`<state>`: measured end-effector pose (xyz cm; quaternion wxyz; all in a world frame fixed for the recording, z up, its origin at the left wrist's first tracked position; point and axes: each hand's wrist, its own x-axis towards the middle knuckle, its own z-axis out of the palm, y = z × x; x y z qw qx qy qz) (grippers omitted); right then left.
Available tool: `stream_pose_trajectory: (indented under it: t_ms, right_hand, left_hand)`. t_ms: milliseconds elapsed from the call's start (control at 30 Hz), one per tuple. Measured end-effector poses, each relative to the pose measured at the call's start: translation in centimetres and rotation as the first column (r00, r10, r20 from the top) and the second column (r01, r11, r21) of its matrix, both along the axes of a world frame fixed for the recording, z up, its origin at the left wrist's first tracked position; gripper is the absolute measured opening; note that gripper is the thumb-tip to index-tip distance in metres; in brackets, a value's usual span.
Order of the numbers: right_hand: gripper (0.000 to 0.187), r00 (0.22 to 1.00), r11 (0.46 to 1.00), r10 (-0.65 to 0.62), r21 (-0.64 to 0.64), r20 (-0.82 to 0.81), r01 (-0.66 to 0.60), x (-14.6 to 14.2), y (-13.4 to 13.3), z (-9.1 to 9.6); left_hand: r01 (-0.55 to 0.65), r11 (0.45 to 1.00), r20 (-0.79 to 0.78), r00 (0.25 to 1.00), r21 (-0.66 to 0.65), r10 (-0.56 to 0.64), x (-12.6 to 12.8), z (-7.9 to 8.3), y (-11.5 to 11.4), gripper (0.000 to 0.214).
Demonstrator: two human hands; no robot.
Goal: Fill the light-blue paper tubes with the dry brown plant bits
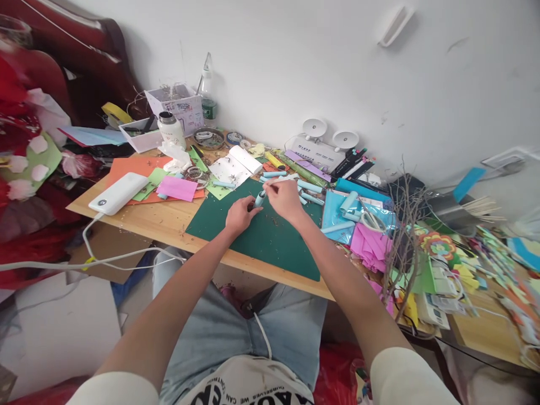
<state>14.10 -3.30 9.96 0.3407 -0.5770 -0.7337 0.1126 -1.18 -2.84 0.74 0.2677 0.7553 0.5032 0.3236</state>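
Over the dark green cutting mat (270, 239) my left hand (239, 215) is closed around the lower end of a small light blue paper roll (260, 198). My right hand (285, 199) pinches a thin stick (275, 181) just above the roll's top end. Both hands sit close together near the mat's far edge. More light blue paper rolls (311, 187) lie on the table right behind my hands.
A white power bank (118, 193) with a cable lies at the left on orange paper (134, 167). Pink paper (177, 188), tape rings, a bottle (171, 130) and boxes crowd the back. Blue and pink sheets (366, 239), bare twigs (400, 236) and paper flowers fill the right.
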Motion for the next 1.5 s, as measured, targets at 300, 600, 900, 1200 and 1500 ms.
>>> stream_pose_trajectory:
  t_ms: [300, 600, 900, 1200, 1500]
  right_hand:
    - [0.030, 0.998, 0.996, 0.011, -0.082, -0.058, -0.016, -0.5, -0.1, 0.3]
    - [0.032, 0.999, 0.997, 0.036, -0.071, 0.018, -0.034, -0.2, 0.4, 1.0]
    - [0.030, 0.999, 0.993, 0.033, -0.109, -0.035, -0.037, -0.6, 0.2, 0.8]
    - [0.032, 0.998, 0.997, 0.027, -0.074, 0.064, -0.023, -0.2, 0.5, 0.8]
    - [0.031, 0.997, 0.998, -0.003, -0.055, -0.081, -0.001, -0.1, 0.2, 0.2]
  left_hand:
    - [-0.007, 1.000, 0.023, 1.000, -0.005, 0.008, -0.1, -0.1, 0.0, 0.018]
    - [-0.006, 1.000, 0.001, 1.000, 0.005, 0.006, -0.1, -0.6, 0.3, 0.020]
    - [-0.001, 1.000, 0.026, 1.000, 0.002, 0.001, 0.0, -0.5, 0.2, 0.019]
    - [-0.004, 1.000, 0.019, 1.000, 0.001, 0.004, 0.0, -0.9, 0.3, 0.019]
    - [0.005, 1.000, 0.021, 1.000, -0.013, -0.005, -0.1, -0.1, -0.1, 0.017]
